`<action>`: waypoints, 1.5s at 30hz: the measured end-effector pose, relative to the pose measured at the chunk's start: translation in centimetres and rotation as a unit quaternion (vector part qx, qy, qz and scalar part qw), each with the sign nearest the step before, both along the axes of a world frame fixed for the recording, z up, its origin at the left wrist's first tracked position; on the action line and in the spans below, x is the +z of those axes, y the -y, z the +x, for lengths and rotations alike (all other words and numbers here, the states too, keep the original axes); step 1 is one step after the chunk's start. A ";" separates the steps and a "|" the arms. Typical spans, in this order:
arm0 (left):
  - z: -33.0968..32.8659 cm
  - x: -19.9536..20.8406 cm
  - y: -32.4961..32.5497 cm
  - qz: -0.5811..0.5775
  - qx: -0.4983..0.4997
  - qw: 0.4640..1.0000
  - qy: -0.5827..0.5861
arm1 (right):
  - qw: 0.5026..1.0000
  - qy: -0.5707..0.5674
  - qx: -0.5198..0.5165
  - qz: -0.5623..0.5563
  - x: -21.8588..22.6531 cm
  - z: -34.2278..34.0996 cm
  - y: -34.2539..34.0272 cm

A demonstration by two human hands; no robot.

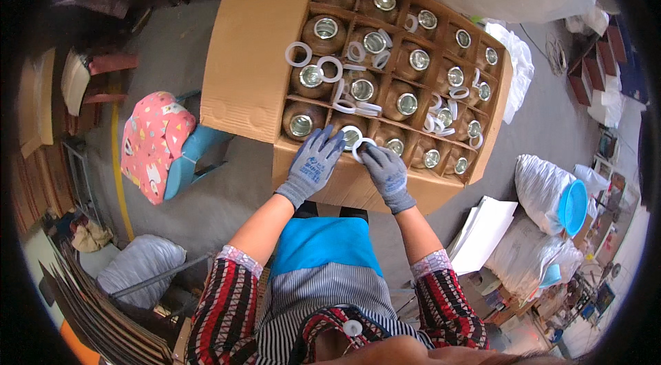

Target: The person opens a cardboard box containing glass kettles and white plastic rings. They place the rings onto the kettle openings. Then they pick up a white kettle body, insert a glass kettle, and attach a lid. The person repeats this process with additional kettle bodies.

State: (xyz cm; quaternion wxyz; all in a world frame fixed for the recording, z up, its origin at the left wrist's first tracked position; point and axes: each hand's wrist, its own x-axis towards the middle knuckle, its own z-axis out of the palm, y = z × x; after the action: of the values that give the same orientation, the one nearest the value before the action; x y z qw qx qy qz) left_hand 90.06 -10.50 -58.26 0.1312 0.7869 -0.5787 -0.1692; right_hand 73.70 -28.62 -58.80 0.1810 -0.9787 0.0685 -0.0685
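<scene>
Over the near row of the carton, the right hand pinches a white ring near a glass jar; whether the left hand grips anything, I cannot tell. A slack pinch could let the ring slip down beside the jar.

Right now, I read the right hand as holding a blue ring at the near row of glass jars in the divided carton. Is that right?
Not quite: the ring held by the right hand is white, not blue, as the head view shows. It is indeed at the near row of glass jars in the divided carton.
</scene>
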 end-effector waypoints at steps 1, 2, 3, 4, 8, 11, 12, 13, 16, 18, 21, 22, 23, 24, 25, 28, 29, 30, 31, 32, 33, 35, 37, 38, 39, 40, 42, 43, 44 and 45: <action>0.1 0.0 0.1 0.006 -0.003 1.000 0.006 | 0.998 0.005 -0.055 0.021 0.4 -0.7 0.5; 0.2 0.0 0.3 0.013 -0.005 1.000 0.012 | 0.987 0.027 -0.152 0.053 0.3 -1.1 1.0; 0.2 0.1 0.8 -0.002 -0.005 1.000 0.014 | 0.975 0.021 -0.216 0.050 -0.2 -1.8 1.5; 0.1 0.0 1.1 0.004 -0.012 0.999 0.032 | 0.959 0.016 -0.279 0.045 -0.7 -2.5 2.0; -0.1 0.5 1.9 0.049 -0.067 0.992 0.092 | 0.963 -0.038 -0.266 0.023 -2.3 -4.0 2.6; -0.4 0.1 1.5 0.052 -0.064 0.995 0.061 | 0.970 -0.026 -0.241 0.025 -2.1 -4.2 2.2; -0.6 0.2 1.6 0.036 -0.044 0.998 0.020 | 0.972 -0.041 -0.230 0.014 -1.8 -4.2 1.9; -0.9 0.2 1.7 0.019 -0.023 0.999 -0.020 | 0.974 -0.056 -0.218 0.003 -1.5 -4.0 1.4; -1.6 0.6 2.1 0.039 -0.014 0.998 -0.043 | 0.976 -0.042 -0.215 -0.013 -1.4 -3.6 0.8; -1.8 0.6 2.0 0.070 -0.018 0.997 -0.036 | 0.972 -0.020 -0.231 -0.025 -0.3 -3.8 0.7; -2.2 0.8 2.3 0.042 -0.007 0.998 -0.044 | 0.977 -0.033 -0.210 -0.027 -1.0 -4.7 0.9; -2.3 0.9 2.6 0.020 -0.002 0.999 -0.050 | 0.978 -0.041 -0.201 -0.036 -1.4 -5.0 0.9; -2.6 0.8 3.2 0.004 -0.006 0.998 -0.057 | 0.977 -0.038 -0.210 -0.029 -1.7 -5.3 0.9; -2.9 0.8 3.7 -0.010 -0.006 0.998 -0.064 | 0.977 -0.043 -0.207 -0.023 -1.5 -5.0 0.9; -3.1 0.7 4.4 -0.024 -0.007 0.997 -0.070 | 0.978 -0.049 -0.204 -0.018 -1.3 -4.6 1.1; -3.8 0.4 7.2 -0.043 -0.047 0.993 -0.103 | 0.977 -0.056 -0.205 0.010 -1.3 -4.3 1.2; -4.1 0.4 7.9 -0.041 -0.057 0.991 -0.112 | 0.976 -0.057 -0.208 0.021 -1.4 -4.4 1.2; -4.4 -0.2 8.3 -0.036 -0.071 0.992 -0.103 | 0.979 -0.066 -0.191 0.022 -1.2 -4.3 1.4; -4.7 -0.9 8.6 -0.031 -0.085 0.992 -0.094 | 0.982 -0.076 -0.174 0.023 -0.8 -4.4 1.7; -5.0 -1.4 8.7 -0.026 -0.098 0.991 -0.084 | 0.984 -0.085 -0.156 0.024 -0.4 -4.6 2.0; -5.0 -1.4 8.7 -0.010 -0.111 0.992 -0.052 | 0.983 -0.076 -0.164 0.007 -0.2 -4.6 2.1; -5.7 -1.0 9.0 0.013 -0.112 0.993 -0.033 | 0.982 -0.056 -0.178 -0.026 0.4 -4.8 2.4; -6.5 -0.5 9.2 0.031 -0.122 0.992 0.007 | 0.979 -0.076 -0.191 0.008 1.0 -4.8 2.8; -6.7 -0.3 9.0 0.054 -0.128 0.990 0.008 | 0.976 -0.086 -0.196 0.026 1.2 -4.6 2.9; -6.7 0.0 9.1 0.077 -0.134 0.988 0.010 | 0.964 -0.065 -0.253 0.047 1.5 -3.9 3.2; -6.9 0.2 9.0 0.101 -0.136 0.986 0.012 | 0.968 -0.045 -0.242 0.055 2.3 -2.2 3.8; -7.8 0.0 9.2 0.179 -0.158 0.970 0.036 | 0.971 -0.009 -0.227 0.068 4.1 2.7 4.8; -8.2 0.2 9.8 0.212 -0.163 0.964 0.010 | 0.975 -0.019 -0.213 0.055 3.8 5.2 5.1; -8.3 0.0 10.0 0.219 -0.172 0.960 -0.015 | 0.979 -0.027 -0.199 0.043 3.1 7.3 5.6; -8.4 -0.2 10.2 0.227 -0.180 0.956 -0.041 | 0.981 -0.055 -0.183 0.042 1.9 8.3 6.3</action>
State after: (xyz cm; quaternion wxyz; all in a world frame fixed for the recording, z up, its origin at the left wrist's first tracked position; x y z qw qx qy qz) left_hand 81.68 -20.75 -58.45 -0.0602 0.6714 -0.6511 -0.3487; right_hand 82.03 -34.90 -56.89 0.2027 -0.9434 0.2588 -0.0437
